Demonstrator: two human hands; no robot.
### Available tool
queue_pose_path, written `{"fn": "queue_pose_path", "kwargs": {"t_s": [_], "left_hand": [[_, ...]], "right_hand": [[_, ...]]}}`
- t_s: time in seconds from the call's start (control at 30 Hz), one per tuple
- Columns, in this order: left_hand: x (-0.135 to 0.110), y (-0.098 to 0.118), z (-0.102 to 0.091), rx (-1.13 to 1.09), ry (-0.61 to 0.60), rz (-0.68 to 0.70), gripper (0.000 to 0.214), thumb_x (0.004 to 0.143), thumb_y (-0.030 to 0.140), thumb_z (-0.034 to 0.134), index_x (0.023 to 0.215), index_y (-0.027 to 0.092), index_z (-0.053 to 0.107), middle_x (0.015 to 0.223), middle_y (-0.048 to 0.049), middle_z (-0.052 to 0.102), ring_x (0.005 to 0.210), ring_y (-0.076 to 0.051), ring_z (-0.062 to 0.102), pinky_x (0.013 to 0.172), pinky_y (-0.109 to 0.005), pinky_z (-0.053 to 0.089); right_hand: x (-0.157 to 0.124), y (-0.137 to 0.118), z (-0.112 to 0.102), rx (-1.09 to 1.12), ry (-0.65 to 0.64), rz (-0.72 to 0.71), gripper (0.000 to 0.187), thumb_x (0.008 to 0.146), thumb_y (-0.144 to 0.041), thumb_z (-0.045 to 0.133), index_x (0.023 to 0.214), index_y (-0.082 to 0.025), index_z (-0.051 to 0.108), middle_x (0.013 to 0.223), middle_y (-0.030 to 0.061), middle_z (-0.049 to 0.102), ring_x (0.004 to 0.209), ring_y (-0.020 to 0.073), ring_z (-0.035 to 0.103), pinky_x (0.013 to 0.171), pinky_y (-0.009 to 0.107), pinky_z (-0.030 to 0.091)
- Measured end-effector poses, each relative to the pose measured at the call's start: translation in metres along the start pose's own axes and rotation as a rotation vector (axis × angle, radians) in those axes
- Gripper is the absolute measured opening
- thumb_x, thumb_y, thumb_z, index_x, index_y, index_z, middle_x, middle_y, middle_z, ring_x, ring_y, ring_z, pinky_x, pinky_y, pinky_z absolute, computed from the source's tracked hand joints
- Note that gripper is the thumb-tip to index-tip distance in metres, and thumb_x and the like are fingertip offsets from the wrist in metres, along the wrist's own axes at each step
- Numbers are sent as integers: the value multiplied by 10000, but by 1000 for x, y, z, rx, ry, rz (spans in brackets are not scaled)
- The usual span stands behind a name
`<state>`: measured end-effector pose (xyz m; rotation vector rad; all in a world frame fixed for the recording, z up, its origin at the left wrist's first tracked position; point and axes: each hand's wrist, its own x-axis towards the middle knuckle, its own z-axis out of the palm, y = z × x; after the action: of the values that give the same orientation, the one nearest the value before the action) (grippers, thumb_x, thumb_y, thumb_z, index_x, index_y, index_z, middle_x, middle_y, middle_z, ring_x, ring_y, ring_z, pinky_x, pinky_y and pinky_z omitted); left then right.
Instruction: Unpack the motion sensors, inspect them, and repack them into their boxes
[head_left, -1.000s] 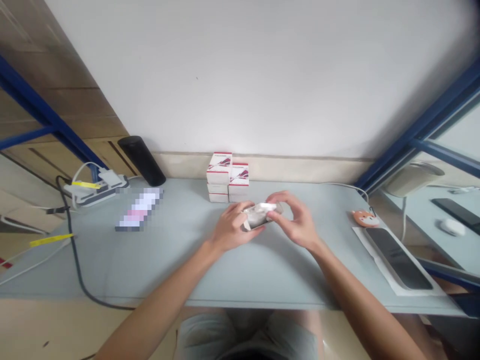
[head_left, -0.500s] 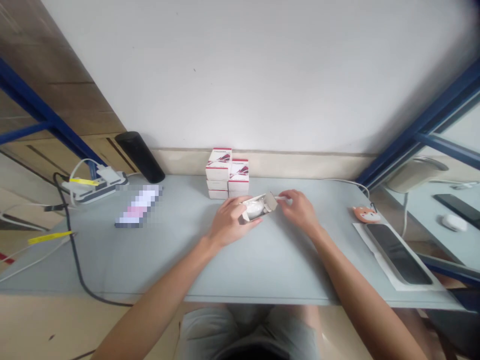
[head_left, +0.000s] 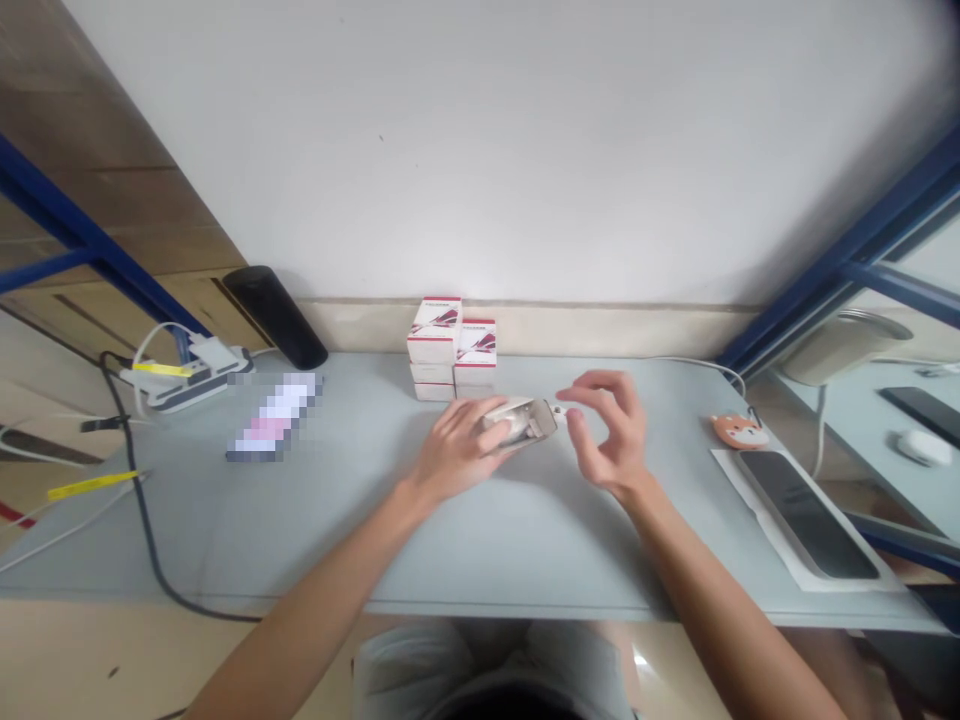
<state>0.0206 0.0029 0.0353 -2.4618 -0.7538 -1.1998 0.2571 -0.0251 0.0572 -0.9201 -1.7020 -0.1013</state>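
My left hand [head_left: 454, 452] grips a small box [head_left: 545, 421] above the desk [head_left: 510, 550], already open with pale contents inside, my right hand [head_left: 616, 432] spread beside it, while the stacked boxes [head_left: 435, 348] behind look closed.

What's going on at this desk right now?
A person's left hand is holding a small open carton above the desk, with something pale inside, too blurred to identify. The right hand is just beside the carton's open end, its thumb and fingers spread apart. Behind them, white boxes with red edges are stacked near the wall. A dark-screened smartphone lies on a white sheet off to the right.
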Motion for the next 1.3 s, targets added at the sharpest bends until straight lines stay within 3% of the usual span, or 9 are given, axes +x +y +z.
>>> {"fn": "queue_pose_path", "kwargs": {"t_s": [0.2, 0.4, 0.53, 0.77, 0.87, 0.97, 1.1, 1.17, 1.3], "left_hand": [[3, 3, -1, -7, 9, -17, 173, 907, 296, 778, 975, 218, 639, 1206, -110, 771, 938, -234, 759, 855, -407, 605], [1, -1, -1, 109, 30, 13, 293, 853, 221, 810, 1065, 263, 611, 1213, -105, 747, 1011, -233, 744, 915, -416, 588], [0, -6, -1, 131, 92, 16, 430, 839, 264, 847, 1166, 277, 568, 1182, -108, 743, 1006, -219, 738, 906, -388, 587], [1, -9, -4, 86, 25, -48, 495, 853, 289, 843, 1259, 275, 559, 1160, -73, 758, 977, -206, 741, 910, -357, 572], [2, -8, -4, 72, 15, -35, 500, 855, 284, 843, 1267, 268, 561, 1164, -75, 759, 972, -206, 739, 904, -350, 567], [1, -9, -2, 58, 6, -65, 504, 860, 287, 840, 1279, 268, 560, 1177, -71, 759, 997, -210, 739, 926, -354, 559], [-2, -12, 0, 33, -22, -152, 548, 855, 317, 845, 1318, 260, 558, 1195, -75, 754, 1031, -226, 740, 951, -366, 557], [-2, -12, 0, 11, -40, -182, 562, 857, 316, 842, 1337, 269, 553, 1205, -69, 751, 1053, -229, 738, 963, -367, 559], [-5, -11, 2, -71, -20, -215, 643, 874, 300, 824, 1426, 297, 494, 1273, -76, 734, 1134, -240, 722, 1019, -396, 557]], "right_hand": [[-8, -6, 10, -68, -214, -167, 329, 855, -175, 658, 1146, -318, 713, 1244, 109, 584, 1112, 326, 612, 908, 519, 542], [-4, 0, 9, -131, -273, -34, 256, 860, -109, 591, 1028, -267, 702, 1245, 109, 578, 1072, 297, 595, 891, 481, 530], [-6, 2, 13, -152, -297, 47, 298, 932, -144, 548, 1158, -262, 702, 1306, 122, 558, 1086, 280, 595, 955, 482, 526], [-4, 2, 9, -21, -461, 145, 270, 1020, -248, 525, 1245, -274, 673, 1312, 130, 550, 1131, 273, 604, 990, 475, 527], [-2, 0, 8, 129, -434, 210, 174, 1015, -266, 548, 1157, -254, 648, 1268, 121, 565, 1082, 248, 629, 988, 456, 535], [0, 4, 11, 200, -261, 230, 59, 1003, -273, 578, 1021, -250, 630, 1139, 87, 624, 1064, 236, 641, 972, 422, 530], [1, 27, 8, 12, -35, 343, 77, 984, -294, 581, 1019, -250, 633, 1036, 57, 691, 969, 227, 653, 878, 384, 522], [-1, 45, 2, -198, -95, 472, 100, 955, -293, 591, 1007, -242, 660, 1032, 58, 714, 940, 236, 660, 849, 380, 503], [-10, 81, -5, -479, -365, 702, 177, 925, -246, 564, 998, -231, 725, 1013, 74, 745, 899, 250, 669, 807, 376, 468]]}}
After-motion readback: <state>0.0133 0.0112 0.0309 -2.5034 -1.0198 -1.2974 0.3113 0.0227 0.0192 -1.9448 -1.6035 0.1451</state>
